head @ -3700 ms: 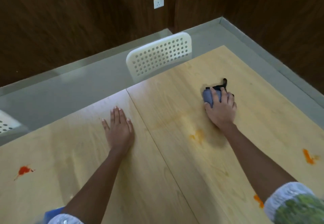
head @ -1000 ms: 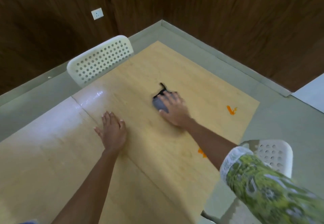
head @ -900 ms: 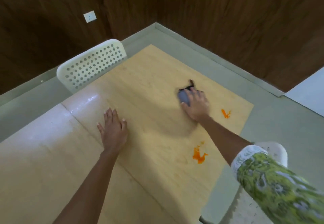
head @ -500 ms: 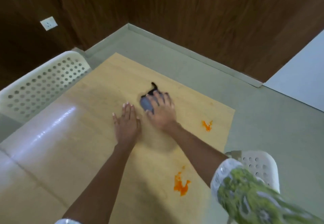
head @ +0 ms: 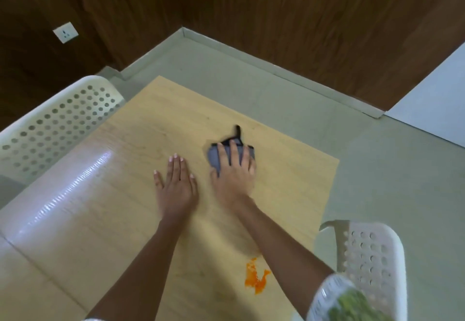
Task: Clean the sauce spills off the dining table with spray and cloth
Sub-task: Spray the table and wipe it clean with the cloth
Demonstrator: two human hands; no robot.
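A grey cloth with black trim [head: 214,156] lies on the light wooden dining table [head: 108,210], near its far right corner. My right hand [head: 235,172] presses flat on the cloth with straight, spread fingers. Just left of it, my left hand [head: 176,186] rests palm-down on the bare tabletop. An orange sauce spill [head: 255,279] sits near the table's right edge, beside my right forearm. No spray bottle is in view.
A white perforated chair [head: 57,124] stands at the table's far left side. Another white perforated chair [head: 372,260] is at the right edge, close to my right elbow. Grey floor and dark wood walls surround the table's corner.
My right hand has slid the cloth back and forth across the far corner. My left hand moved right, next to it. The small orange spill by the right edge no longer shows.
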